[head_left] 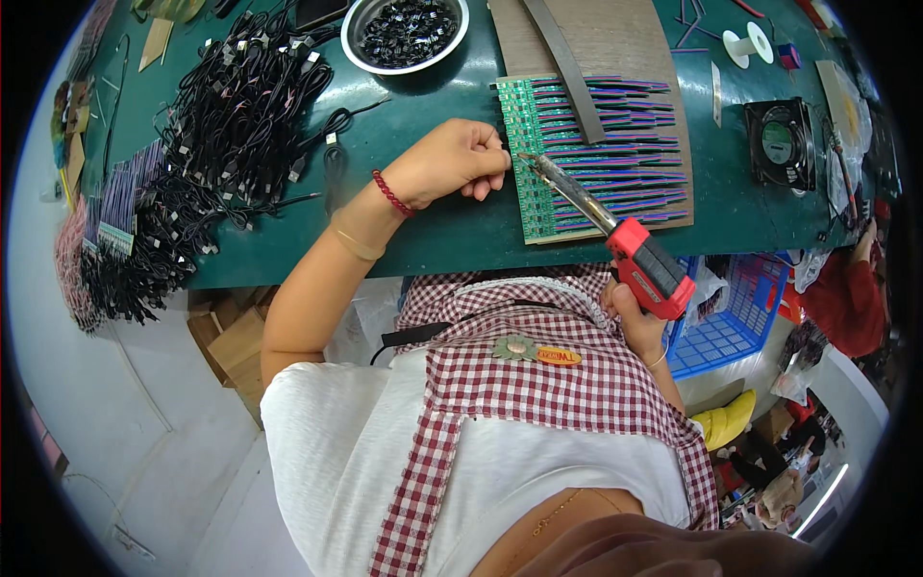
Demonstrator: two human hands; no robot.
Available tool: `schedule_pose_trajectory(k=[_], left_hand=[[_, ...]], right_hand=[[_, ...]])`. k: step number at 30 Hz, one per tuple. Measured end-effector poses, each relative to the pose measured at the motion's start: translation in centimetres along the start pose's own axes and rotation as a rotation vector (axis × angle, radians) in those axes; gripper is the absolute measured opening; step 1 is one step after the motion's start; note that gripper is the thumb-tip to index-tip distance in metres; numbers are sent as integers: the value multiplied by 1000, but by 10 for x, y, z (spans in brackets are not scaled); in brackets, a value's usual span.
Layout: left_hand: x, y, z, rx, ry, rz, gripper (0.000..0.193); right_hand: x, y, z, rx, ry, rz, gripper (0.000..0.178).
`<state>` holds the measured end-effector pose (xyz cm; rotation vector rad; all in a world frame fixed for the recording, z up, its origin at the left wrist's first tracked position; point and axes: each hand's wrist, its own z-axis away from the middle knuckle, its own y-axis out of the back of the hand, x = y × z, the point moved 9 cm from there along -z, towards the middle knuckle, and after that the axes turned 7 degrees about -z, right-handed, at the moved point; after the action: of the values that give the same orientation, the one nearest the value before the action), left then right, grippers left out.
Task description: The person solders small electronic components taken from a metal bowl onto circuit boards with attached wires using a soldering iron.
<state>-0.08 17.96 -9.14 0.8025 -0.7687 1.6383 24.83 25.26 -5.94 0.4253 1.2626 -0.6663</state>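
My right hand (pixel 636 319) is wrapped round the red and black handle of a soldering gun (pixel 646 264). Its metal tip points up and left, ending at the strip of small green circuit boards (pixel 526 178). Beside that tip, my left hand (pixel 471 162) is pinched closed at the left edge of the boards; whatever is between its fingertips is too small or hidden to make out. Rows of short dark wires (pixel 625 180) with coloured edges run rightward from the boards. Boards and wires lie on a brown sheet (pixel 663 58), with a grey flat bar (pixel 565 72) across the wires.
A big heap of black USB cables (pixel 245 106) covers the left of the green table (pixel 413 245). A white bowl (pixel 461 40) of small black parts stands at the back. On the right are a black fan (pixel 779 144) and a white spool (pixel 748 44). Below is a blue crate (pixel 721 358).
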Motion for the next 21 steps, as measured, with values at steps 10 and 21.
schedule_pose_trajectory(k=[10,21], left_hand=[[2,-7,1,-47,24,100,15],[0,-11,0,-109,40,107,15]], right_hand=[[-11,-5,-6,3,74,-60,36],[-5,-5,-5,-32,10,-41,35]])
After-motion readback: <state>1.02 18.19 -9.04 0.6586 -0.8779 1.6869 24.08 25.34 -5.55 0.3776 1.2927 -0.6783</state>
